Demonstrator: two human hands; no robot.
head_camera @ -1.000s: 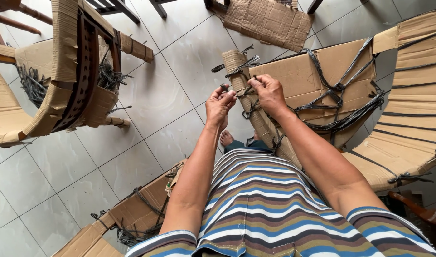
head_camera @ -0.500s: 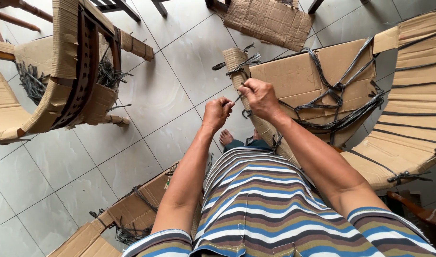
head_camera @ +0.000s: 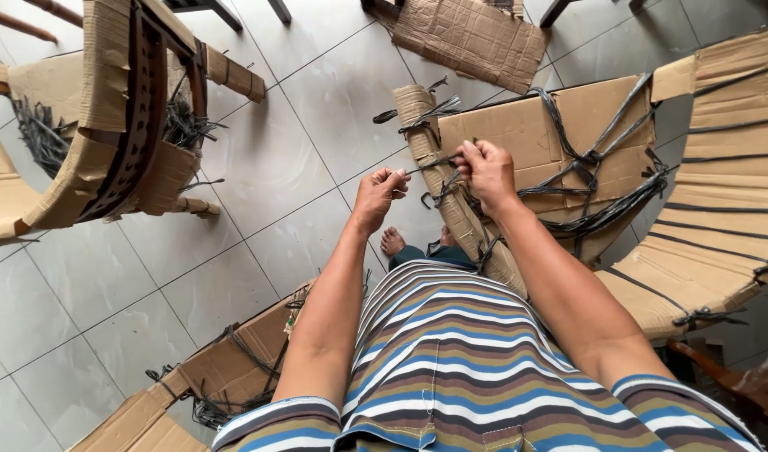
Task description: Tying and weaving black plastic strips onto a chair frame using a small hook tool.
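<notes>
A cardboard-wrapped chair (head_camera: 518, 134) tied with black plastic strapping stands in front of me. My left hand (head_camera: 379, 197) is closed on the end of a black strap (head_camera: 424, 167) stretched taut toward the chair's wrapped leg (head_camera: 438, 180). My right hand (head_camera: 484, 172) grips the same strap where it is wound around that leg, fingers pinched on the strapping. More black straps (head_camera: 597, 159) cross the cardboard seat panel to the right of my right hand.
Another cardboard-wrapped chair (head_camera: 108, 125) lies at the left, one (head_camera: 719, 209) at the right, and one (head_camera: 225, 368) at the lower left. A loose cardboard sheet (head_camera: 472, 38) lies at the top. The floor is grey tile (head_camera: 258, 167). My bare foot (head_camera: 391, 242) shows below my hands.
My left hand has pulled away to the left, drawing the strap taut. My right hand has stayed on the wrapped leg.
</notes>
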